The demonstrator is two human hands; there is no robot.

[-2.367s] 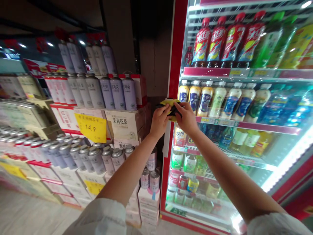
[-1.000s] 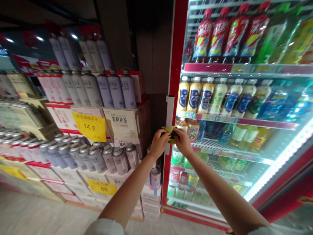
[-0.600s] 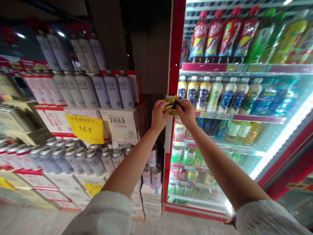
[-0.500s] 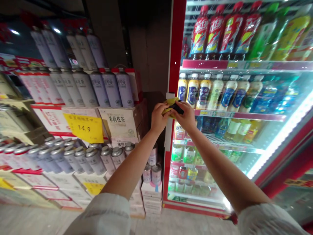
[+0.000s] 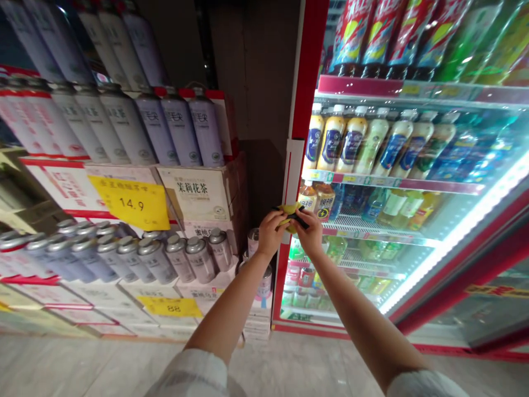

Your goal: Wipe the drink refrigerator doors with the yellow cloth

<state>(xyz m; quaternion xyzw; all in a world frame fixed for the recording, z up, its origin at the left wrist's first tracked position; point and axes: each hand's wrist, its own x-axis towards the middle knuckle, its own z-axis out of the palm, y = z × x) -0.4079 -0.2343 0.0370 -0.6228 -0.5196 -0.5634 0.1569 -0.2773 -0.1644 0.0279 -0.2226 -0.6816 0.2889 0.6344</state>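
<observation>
A yellow-and-black piece, looking like a folded cloth (image 5: 291,209), is pinched between both my hands. My left hand (image 5: 270,229) has its fingers closed on its left side. On the right side, my right hand (image 5: 309,229) grips the black part with thumb and fingers. The cloth lies against the pale vertical handle strip (image 5: 293,171) on the red edge of a lit drinks fridge (image 5: 306,71). My hands cover the strip's lower part.
Shelves of bottles (image 5: 353,138) fill the fridge on the right. To the left, tall cans (image 5: 206,129) stand on stacked cartons (image 5: 198,196), with shorter cans (image 5: 155,259) in front and a yellow price sign (image 5: 134,204). Grey floor (image 5: 264,375) runs along the bottom.
Both hands have moved down along the handle strip with the cloth still between them. More of the strip shows above them. The view has tipped slightly downward.
</observation>
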